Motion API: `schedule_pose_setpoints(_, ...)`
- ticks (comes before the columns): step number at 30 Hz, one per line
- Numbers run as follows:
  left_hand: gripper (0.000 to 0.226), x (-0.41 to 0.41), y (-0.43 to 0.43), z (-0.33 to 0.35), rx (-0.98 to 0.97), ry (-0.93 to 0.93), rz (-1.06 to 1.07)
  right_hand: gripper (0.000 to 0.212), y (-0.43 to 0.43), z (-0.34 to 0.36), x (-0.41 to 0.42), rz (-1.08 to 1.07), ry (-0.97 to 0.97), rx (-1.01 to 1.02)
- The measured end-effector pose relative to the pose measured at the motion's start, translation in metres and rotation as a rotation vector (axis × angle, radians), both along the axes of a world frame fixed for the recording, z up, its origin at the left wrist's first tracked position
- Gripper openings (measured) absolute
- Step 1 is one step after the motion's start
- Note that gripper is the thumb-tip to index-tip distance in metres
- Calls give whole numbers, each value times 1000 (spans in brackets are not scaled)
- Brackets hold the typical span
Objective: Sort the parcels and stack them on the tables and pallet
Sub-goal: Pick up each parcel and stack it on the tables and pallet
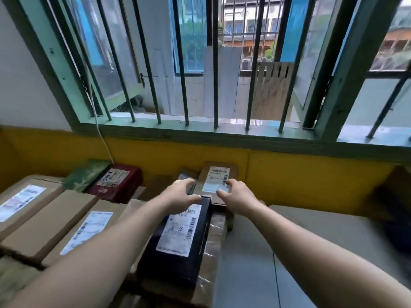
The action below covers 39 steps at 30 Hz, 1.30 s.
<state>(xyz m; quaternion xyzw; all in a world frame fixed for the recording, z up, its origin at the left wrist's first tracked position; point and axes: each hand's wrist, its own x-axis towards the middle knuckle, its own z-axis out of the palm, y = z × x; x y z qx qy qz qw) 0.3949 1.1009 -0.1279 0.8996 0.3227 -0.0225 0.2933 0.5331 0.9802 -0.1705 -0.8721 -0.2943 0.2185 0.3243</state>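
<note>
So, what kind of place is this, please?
Probably a small parcel sorting room. Labelled cardboard boxes lie packed side by side, a black parcel bears a barcode label, and behind them is a barred window above a yellow wall.

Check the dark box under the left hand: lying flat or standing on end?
Flat. The dark box lies on its broad face, shipping label up, atop a taped brown parcel. The left hand hovers at its far end.

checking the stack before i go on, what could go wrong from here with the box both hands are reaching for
The brown box sits behind the black box; dragging it back could knock that one off its stack. Both hands, left and right, are open, fingertips only at its near edge, so it may slip.
</note>
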Motion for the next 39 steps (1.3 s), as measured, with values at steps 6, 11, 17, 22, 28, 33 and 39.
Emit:
schedule_pose_setpoints(6,73,68,47,-36,8,161,10,72,45,-37,48,-69,48,2)
schedule_pose_setpoints(11,80,97,62,-48,-52,349,-30,70,63,-58,73,-169,197,24)
schedule_pose_setpoints(17,74,99,50,-40,-75,264,-36,74,62,-57,71,-250,174,220)
schedule_pose_setpoints(22,85,80,18,-11,-153,-88,0,73,26,-4,58,-250,69,509)
schedule_pose_setpoints(28,73,20,-56,32,-272,-581,-99,71,-58,55,-3,-334,-55,695)
schedule_pose_setpoints(33,80,-60,-122,18,-336,-633,-223,71,-148,50,-99,-404,-155,621)
schedule_pose_setpoints(39,83,-130,-193,-8,-479,-546,-310,72,-239,34,-201,-515,-159,524)
